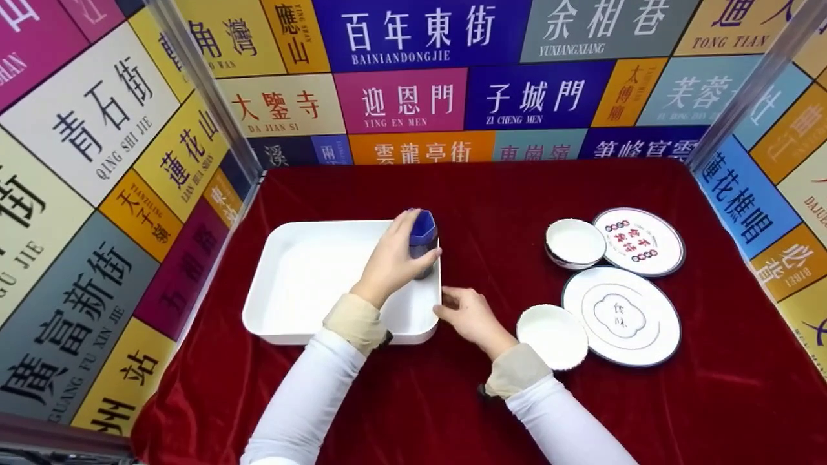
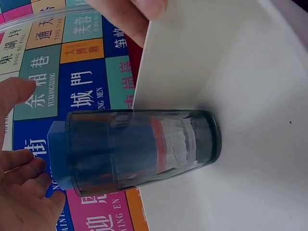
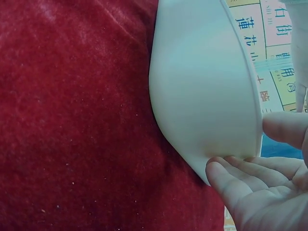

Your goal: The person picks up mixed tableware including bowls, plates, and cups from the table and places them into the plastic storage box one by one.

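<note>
A white rectangular tray (image 1: 323, 278) lies on the table. At its right end stands a smoky clear tumbler (image 2: 144, 151) with a blue hexagonal piece (image 1: 423, 226) showing at its top. Around the tumbler's upper end is my left hand (image 1: 394, 258); in the left wrist view its fingers and thumb are spread, with gaps to the tumbler. My right hand (image 1: 475, 316) is at the tray's near right corner. In the right wrist view its thumb (image 3: 286, 129) is at the rim and its fingers (image 3: 231, 178) lie on the outer wall, pinching the tray edge.
To the right are two white bowls, the far bowl (image 1: 575, 243) and the near bowl (image 1: 552, 337), beside a plate with red lettering (image 1: 639, 242) and a larger plate (image 1: 620, 316). A red velvet cloth (image 1: 491, 194) covers the table. Sign-covered panels (image 1: 400, 100) enclose it.
</note>
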`<state>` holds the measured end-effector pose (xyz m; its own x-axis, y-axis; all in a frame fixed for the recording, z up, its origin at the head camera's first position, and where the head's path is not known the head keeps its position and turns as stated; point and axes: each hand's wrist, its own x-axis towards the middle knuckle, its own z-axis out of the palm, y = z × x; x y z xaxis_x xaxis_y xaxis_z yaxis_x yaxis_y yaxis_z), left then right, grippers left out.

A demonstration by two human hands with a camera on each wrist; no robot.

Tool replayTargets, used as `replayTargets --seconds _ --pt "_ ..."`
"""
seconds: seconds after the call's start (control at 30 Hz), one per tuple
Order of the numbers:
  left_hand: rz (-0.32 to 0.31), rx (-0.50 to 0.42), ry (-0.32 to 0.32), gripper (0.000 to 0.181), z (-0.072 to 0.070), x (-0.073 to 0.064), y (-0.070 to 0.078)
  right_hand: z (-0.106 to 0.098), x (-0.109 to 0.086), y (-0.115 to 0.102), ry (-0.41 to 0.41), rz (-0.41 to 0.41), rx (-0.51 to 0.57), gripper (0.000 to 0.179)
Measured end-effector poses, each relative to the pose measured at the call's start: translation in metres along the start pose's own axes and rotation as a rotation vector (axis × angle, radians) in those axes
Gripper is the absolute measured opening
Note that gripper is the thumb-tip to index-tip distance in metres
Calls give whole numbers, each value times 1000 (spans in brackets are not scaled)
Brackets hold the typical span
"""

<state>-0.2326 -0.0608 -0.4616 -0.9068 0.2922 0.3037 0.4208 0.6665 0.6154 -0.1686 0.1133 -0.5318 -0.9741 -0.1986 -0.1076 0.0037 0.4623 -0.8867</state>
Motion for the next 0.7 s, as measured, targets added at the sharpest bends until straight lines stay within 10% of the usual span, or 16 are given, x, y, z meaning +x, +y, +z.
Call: replayTargets --seconds 0.7 --pt "83 2 73 62 9 -14 3 -35 -4 -13 17 -27 -35 55"
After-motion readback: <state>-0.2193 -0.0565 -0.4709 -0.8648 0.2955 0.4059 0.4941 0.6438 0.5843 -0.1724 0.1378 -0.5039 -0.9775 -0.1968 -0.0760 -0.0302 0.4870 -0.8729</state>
